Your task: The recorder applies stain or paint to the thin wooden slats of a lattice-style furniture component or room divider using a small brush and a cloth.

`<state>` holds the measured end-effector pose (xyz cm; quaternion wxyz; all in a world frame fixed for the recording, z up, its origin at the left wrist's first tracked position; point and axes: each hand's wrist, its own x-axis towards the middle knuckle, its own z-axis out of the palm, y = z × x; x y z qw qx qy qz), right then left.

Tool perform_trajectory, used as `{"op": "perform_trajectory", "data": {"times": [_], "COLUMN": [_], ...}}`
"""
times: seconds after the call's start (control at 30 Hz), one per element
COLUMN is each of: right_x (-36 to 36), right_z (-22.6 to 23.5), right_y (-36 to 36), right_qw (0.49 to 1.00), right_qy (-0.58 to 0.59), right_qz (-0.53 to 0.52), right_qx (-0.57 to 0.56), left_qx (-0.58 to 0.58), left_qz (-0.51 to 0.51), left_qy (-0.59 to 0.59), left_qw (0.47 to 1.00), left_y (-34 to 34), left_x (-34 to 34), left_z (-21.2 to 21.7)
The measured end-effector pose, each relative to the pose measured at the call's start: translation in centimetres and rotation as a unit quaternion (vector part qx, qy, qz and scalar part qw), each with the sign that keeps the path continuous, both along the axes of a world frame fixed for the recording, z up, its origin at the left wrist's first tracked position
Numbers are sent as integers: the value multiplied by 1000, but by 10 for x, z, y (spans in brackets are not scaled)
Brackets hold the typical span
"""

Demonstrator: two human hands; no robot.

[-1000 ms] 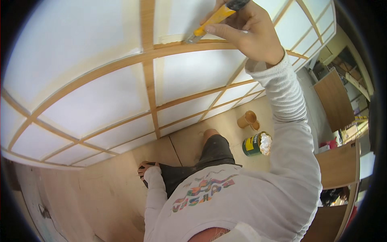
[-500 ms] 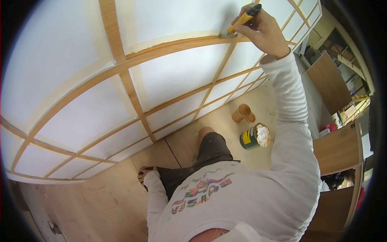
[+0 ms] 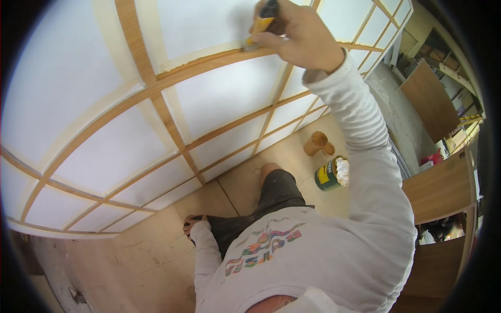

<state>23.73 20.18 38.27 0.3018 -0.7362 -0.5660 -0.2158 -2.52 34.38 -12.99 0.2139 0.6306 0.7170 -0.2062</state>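
Cutter (image 3: pixel 262 25), yellow and black, sits up top in the head view, gripped tight in the right hand (image 3: pixel 300 36) with its tip against a wooden bar of the paper screen (image 3: pixel 219 99). Left hand (image 3: pixel 197 227) is flat on the floor (image 3: pixel 151 255) by the knee, holding nothing. Green can (image 3: pixel 327 175) stands nearby.

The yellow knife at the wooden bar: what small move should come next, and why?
Probably draw the yellow knife a little further along the horizontal wooden bar. The right hand holds its tip on the paper edge there, and a pale paper strip lies along that bar.
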Motion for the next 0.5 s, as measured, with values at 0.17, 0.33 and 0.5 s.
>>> {"op": "perform_trajectory", "data": {"times": [0.17,0.33,0.5], "right_x": [-15,7,49], "right_z": [8,9,3], "right_y": [21,6,-35], "right_qw": [997,994,999], "right_qy": [3,67,43], "right_qz": [81,80,-8], "right_qx": [-1,26,28], "left_qx": [9,-1,7], "left_qz": [10,5,16], "left_qy": [-3,-15,-2], "left_qw": [1000,1000,1000], "left_y": [-1,-3,-1], "left_x": [0,-1,1], "left_z": [-5,10,-2]}}
